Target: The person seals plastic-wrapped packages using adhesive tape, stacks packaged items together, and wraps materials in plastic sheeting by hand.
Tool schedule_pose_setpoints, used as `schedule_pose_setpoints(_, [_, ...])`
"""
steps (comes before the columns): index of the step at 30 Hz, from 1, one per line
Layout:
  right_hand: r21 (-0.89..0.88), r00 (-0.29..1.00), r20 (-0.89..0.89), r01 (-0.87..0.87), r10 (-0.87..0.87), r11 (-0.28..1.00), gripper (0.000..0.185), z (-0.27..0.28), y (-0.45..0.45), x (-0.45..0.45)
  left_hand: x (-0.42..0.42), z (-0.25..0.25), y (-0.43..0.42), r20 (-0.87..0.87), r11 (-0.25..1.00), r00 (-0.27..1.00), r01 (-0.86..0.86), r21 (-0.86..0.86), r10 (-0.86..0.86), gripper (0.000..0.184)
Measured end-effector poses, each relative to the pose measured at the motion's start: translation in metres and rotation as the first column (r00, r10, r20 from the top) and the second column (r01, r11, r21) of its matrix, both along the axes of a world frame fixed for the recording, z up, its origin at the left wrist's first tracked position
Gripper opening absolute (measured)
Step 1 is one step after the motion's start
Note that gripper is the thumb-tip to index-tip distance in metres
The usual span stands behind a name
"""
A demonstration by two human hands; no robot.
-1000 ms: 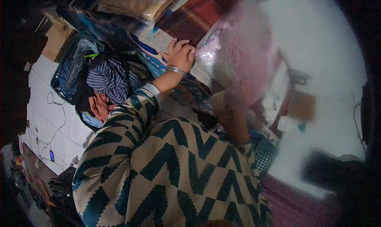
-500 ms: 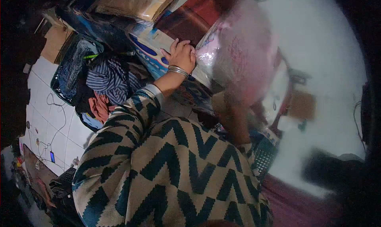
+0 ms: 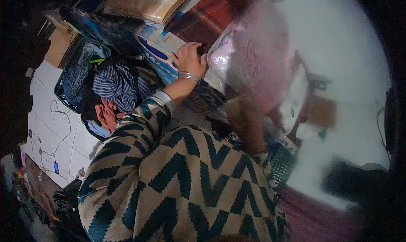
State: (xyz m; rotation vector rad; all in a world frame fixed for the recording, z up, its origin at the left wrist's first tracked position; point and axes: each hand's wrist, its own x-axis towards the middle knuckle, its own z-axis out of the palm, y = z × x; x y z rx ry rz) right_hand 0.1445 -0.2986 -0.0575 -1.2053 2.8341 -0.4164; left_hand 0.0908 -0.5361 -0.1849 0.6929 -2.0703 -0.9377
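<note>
My left hand (image 3: 190, 61), with metal bangles at the wrist, rests on the edge of a stack, fingers bent forward and thumb apart. It touches a dark red-brown folded cloth (image 3: 207, 20) and the top edge of a blue and white printed box (image 3: 158, 51). Beside it to the right is a pink item in shiny clear plastic (image 3: 253, 51), its right part hazy. My right hand (image 3: 250, 115) is dim and blurred at the lower edge of this pink package. Its fingers are hidden, so I cannot tell whether it holds the package.
A dark green basket (image 3: 63, 87) of clothes stands on the left, with a striped cloth (image 3: 116, 81) on top. Cables and a phone-like device (image 3: 56, 168) lie on white floor tiles (image 3: 63, 132). A brown wrapped package (image 3: 146, 5) tops the stack. A perforated green basket (image 3: 282, 163) is at right.
The fingers of my left hand have drawn in and bent more at the cloth's edge. The pink package looks less blurred and my right hand has shifted very little.
</note>
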Motion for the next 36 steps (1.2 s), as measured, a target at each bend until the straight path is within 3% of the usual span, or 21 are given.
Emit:
schedule_pose_setpoints(1, [0.018,1.000,-0.001,-0.013,0.013,1.000,0.058,0.000,0.000,0.000,0.007,0.000,-0.001,-0.023,0.999,0.999,0.045,-0.023,-0.045,0.035])
schedule_pose_setpoints(4, [-0.059,0.999,-0.029,-0.015,0.013,0.998,0.056,-0.010,0.005,0.000,0.022,-0.010,0.000,-0.056,0.984,0.984,0.164,-0.063,-0.167,0.039])
schedule_pose_setpoints(6, [0.013,0.999,-0.005,0.052,-0.051,0.999,0.034,-0.014,0.003,-0.001,0.027,-0.018,0.005,-0.065,0.969,0.968,0.237,-0.077,-0.242,0.040])
schedule_pose_setpoints(8, [0.007,0.997,0.044,0.063,-0.064,0.998,0.035,-0.010,0.001,-0.001,0.028,-0.022,0.011,-0.217,0.948,0.923,0.318,-0.026,-0.316,0.047])
schedule_pose_setpoints(10, [0.002,0.993,0.094,0.075,-0.075,0.997,0.037,-0.010,0.002,0.000,0.034,-0.018,0.018,-0.245,0.937,0.909,0.350,0.011,-0.337,0.050])
schedule_pose_setpoints(12, [0.067,0.995,0.040,0.090,-0.093,0.994,0.040,-0.015,0.010,0.003,0.036,-0.014,0.025,-0.273,0.923,0.894,0.382,0.050,-0.355,0.053])
schedule_pose_setpoints(14, [0.009,0.999,-0.013,0.034,-0.034,0.999,0.040,-0.018,0.006,-0.003,0.036,-0.012,0.030,-0.360,0.886,0.837,0.461,0.060,-0.411,0.059])
schedule_pose_setpoints(16, [-0.046,0.997,-0.070,-0.025,0.022,0.999,0.039,-0.014,0.002,-0.002,0.028,-0.016,0.037,-0.403,0.870,0.820,0.482,0.101,-0.407,0.061])
schedule_pose_setpoints(18, [-0.018,0.998,0.032,0.057,-0.057,0.998,0.041,-0.004,0.000,0.006,0.022,-0.017,0.039,-0.447,0.852,0.800,0.505,0.139,-0.401,0.064])
schedule_pose_setpoints(21, [0.027,0.998,-0.036,0.047,-0.046,0.999,0.043,-0.017,0.007,0.003,0.017,-0.017,0.037,-0.463,0.814,0.812,0.512,0.276,-0.355,0.065])
schedule_pose_setpoints(25, [0.041,0.998,0.032,0.058,-0.059,0.997,0.042,-0.011,0.000,0.004,0.013,-0.014,0.028,-0.324,0.809,0.874,0.468,0.356,-0.362,0.065])
schedule_pose_setpoints(28, [0.169,0.994,-0.002,0.104,-0.105,0.980,0.040,-0.017,0.006,0.002,0.012,0.002,0.021,-0.195,0.814,0.907,0.421,0.399,-0.373,0.064])
schedule_pose_setpoints(30, [-0.015,0.998,0.024,0.055,-0.054,0.998,0.039,-0.022,0.007,0.000,0.009,0.006,0.019,-0.127,0.813,0.917,0.395,0.428,-0.379,0.064])
schedule_pose_setpoints(32, [0.025,0.992,0.073,0.103,-0.104,0.994,0.042,-0.012,0.000,0.005,0.006,0.005,0.017,-0.003,0.814,0.909,0.375,0.444,-0.417,0.062])
schedule_pose_setpoints(33, [0.065,0.980,0.120,0.149,-0.156,0.987,0.048,-0.006,-0.005,0.007,0.006,0.001,0.018,-0.004,0.814,0.909,0.374,0.444,-0.416,0.062])
schedule_pose_setpoints(35, [0.125,0.994,0.037,0.099,-0.104,0.987,0.046,-0.010,0.000,0.002,0.007,-0.008,0.021,-0.238,0.969,0.945,0.242,0.053,-0.223,0.057])
schedule_pose_setpoints(36, [0.189,0.998,-0.040,0.055,-0.048,0.981,0.045,-0.012,0.003,0.000,0.011,-0.007,0.022,-0.239,0.968,0.945,0.243,0.055,-0.224,0.057])
